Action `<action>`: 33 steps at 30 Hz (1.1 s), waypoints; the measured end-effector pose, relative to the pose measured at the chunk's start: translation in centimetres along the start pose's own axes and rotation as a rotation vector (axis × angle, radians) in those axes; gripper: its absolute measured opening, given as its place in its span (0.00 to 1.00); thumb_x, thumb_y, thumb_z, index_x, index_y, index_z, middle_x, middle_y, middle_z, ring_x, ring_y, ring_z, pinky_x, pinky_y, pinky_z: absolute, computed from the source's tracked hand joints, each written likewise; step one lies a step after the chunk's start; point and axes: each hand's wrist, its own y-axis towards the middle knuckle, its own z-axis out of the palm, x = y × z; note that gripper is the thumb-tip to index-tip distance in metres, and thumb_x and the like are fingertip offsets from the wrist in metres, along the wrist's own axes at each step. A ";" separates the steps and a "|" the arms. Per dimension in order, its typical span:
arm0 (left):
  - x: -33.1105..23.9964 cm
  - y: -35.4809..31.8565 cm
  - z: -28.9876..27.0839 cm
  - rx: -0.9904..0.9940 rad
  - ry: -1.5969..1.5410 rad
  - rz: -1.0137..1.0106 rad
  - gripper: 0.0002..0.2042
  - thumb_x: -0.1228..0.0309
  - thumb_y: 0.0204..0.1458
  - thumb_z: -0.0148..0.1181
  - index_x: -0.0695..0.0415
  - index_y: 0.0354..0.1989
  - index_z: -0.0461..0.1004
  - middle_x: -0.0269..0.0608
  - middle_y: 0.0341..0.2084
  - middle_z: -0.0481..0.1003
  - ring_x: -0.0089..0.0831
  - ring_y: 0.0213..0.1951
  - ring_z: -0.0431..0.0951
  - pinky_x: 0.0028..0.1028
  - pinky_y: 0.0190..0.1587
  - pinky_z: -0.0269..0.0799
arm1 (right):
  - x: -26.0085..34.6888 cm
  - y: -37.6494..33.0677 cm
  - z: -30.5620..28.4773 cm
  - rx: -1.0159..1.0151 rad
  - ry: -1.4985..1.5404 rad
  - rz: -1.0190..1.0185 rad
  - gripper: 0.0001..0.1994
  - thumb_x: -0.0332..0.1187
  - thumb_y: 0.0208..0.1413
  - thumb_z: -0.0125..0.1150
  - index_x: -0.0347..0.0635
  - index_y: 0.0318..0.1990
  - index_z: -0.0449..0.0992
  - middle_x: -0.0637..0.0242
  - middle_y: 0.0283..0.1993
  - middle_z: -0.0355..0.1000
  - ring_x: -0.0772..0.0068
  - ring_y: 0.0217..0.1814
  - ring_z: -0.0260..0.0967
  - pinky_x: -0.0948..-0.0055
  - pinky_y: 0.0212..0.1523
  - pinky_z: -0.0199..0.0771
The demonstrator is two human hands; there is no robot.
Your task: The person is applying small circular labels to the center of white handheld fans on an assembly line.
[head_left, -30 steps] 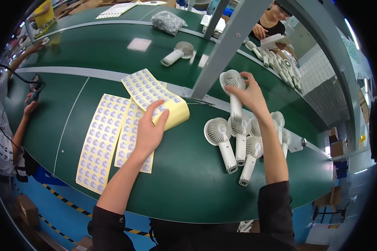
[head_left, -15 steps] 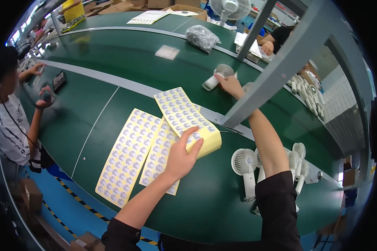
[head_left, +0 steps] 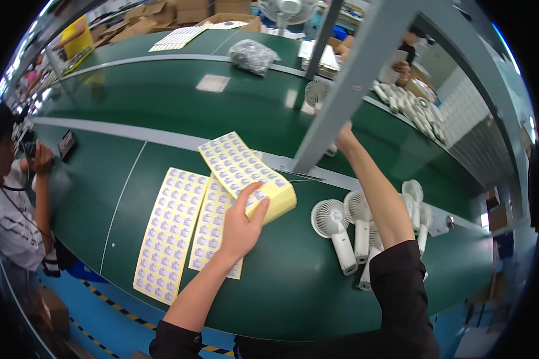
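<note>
My left hand [head_left: 244, 224] pinches a yellow-backed sticker sheet [head_left: 236, 157], its near end curled over between thumb and fingers. Beneath it lies a second sticker sheet [head_left: 208, 230], and to the left of that a third sheet [head_left: 170, 233] lies flat on the green table. My right arm reaches over the rail to the far belt; my right hand [head_left: 344, 136] is mostly hidden behind a grey post, fingers out of sight. Close below it shows the end of a white object [head_left: 332, 150]. Farther off, a white handheld fan [head_left: 317, 93] lies on the belt, partly behind the post.
Several white handheld fans [head_left: 332, 224] lie by my right forearm. The grey post [head_left: 335, 102] rises from the metal rail [head_left: 132, 131]. A bubble-wrap bundle [head_left: 253, 57] sits on the far rail. A co-worker [head_left: 18, 197] works at left; another person's hand is beyond the post.
The view has shifted, and my right hand has gone from a fan on the belt to behind the post. My left hand keeps its hold on the curled sticker sheet.
</note>
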 end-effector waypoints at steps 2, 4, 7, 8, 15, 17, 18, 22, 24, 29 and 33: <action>0.0 -0.1 0.0 -0.069 0.083 0.096 0.18 0.66 0.61 0.58 0.59 0.57 0.71 0.57 0.43 0.79 0.46 0.49 0.80 0.34 0.51 0.72 | 2.6 -2.4 -1.8 -0.065 -0.127 0.181 0.16 0.36 0.60 0.64 0.34 0.48 0.73 0.66 0.35 0.75 0.75 0.36 0.74 0.77 0.32 0.76; 0.0 -0.3 -0.4 -0.037 0.087 0.099 0.18 0.66 0.61 0.58 0.60 0.57 0.71 0.56 0.45 0.79 0.45 0.50 0.80 0.33 0.52 0.71 | 5.0 -7.1 -2.1 -0.161 0.080 0.198 0.16 0.37 0.61 0.63 0.35 0.50 0.72 0.66 0.35 0.74 0.74 0.32 0.72 0.74 0.31 0.75; -0.3 -0.4 -0.1 -0.052 0.105 0.120 0.18 0.67 0.62 0.57 0.59 0.58 0.71 0.54 0.50 0.77 0.40 0.53 0.77 0.32 0.56 0.69 | 7.4 -12.9 -4.8 -0.161 0.133 0.191 0.14 0.36 0.62 0.60 0.36 0.48 0.71 0.64 0.35 0.73 0.76 0.31 0.71 0.74 0.29 0.73; -0.4 -0.3 0.1 -0.026 0.101 0.125 0.18 0.67 0.62 0.57 0.59 0.58 0.71 0.54 0.50 0.77 0.40 0.53 0.77 0.32 0.56 0.69 | 8.2 -14.9 -5.2 -0.113 0.173 0.195 0.13 0.36 0.63 0.59 0.36 0.47 0.70 0.64 0.35 0.73 0.76 0.30 0.71 0.74 0.29 0.72; -0.9 -0.8 0.2 -0.030 0.169 0.151 0.17 0.68 0.63 0.55 0.60 0.58 0.71 0.53 0.52 0.76 0.41 0.54 0.76 0.32 0.57 0.67 | 10.1 -25.4 -3.5 0.012 0.501 0.196 0.10 0.34 0.66 0.53 0.37 0.48 0.67 0.63 0.31 0.69 0.74 0.30 0.69 0.74 0.29 0.72; -0.7 -0.8 0.5 -0.029 0.177 0.167 0.17 0.68 0.63 0.54 0.60 0.58 0.71 0.53 0.52 0.76 0.40 0.54 0.76 0.32 0.57 0.67 | 10.0 -27.1 -2.8 0.079 0.583 0.210 0.11 0.34 0.66 0.53 0.36 0.48 0.66 0.62 0.36 0.69 0.74 0.33 0.69 0.72 0.28 0.74; -0.8 -0.8 0.6 -0.036 0.177 0.187 0.17 0.68 0.64 0.54 0.59 0.58 0.71 0.53 0.51 0.77 0.40 0.54 0.76 0.31 0.57 0.67 | 9.9 -27.7 -2.6 0.135 0.605 0.231 0.12 0.35 0.65 0.54 0.36 0.48 0.66 0.62 0.39 0.68 0.74 0.34 0.69 0.72 0.28 0.74; -1.7 -1.3 0.6 -0.031 0.186 0.182 0.15 0.69 0.64 0.53 0.59 0.57 0.73 0.51 0.50 0.78 0.39 0.53 0.77 0.30 0.57 0.67 | 10.1 -29.1 0.5 0.205 0.697 0.220 0.13 0.35 0.64 0.55 0.36 0.49 0.65 0.62 0.42 0.68 0.73 0.34 0.70 0.71 0.27 0.75; -2.0 -1.3 0.6 0.002 0.156 0.233 0.13 0.71 0.65 0.51 0.60 0.55 0.75 0.48 0.48 0.79 0.37 0.52 0.77 0.29 0.56 0.68 | 10.1 -29.3 1.6 0.248 0.710 0.251 0.15 0.35 0.64 0.56 0.36 0.51 0.64 0.62 0.43 0.67 0.73 0.34 0.70 0.71 0.26 0.74; -1.8 -1.4 0.7 0.031 0.165 0.250 0.13 0.73 0.66 0.49 0.61 0.53 0.76 0.47 0.46 0.80 0.35 0.50 0.78 0.28 0.55 0.68 | 9.9 -29.6 2.0 0.286 0.725 0.312 0.17 0.35 0.64 0.56 0.38 0.55 0.62 0.62 0.45 0.66 0.73 0.35 0.70 0.71 0.26 0.75; -1.8 -1.6 0.8 0.025 0.160 0.238 0.13 0.73 0.66 0.48 0.61 0.53 0.76 0.47 0.46 0.80 0.35 0.51 0.78 0.29 0.55 0.68 | 10.3 -29.6 1.7 0.297 0.710 0.306 0.18 0.35 0.63 0.57 0.38 0.55 0.62 0.62 0.45 0.66 0.72 0.35 0.70 0.70 0.26 0.76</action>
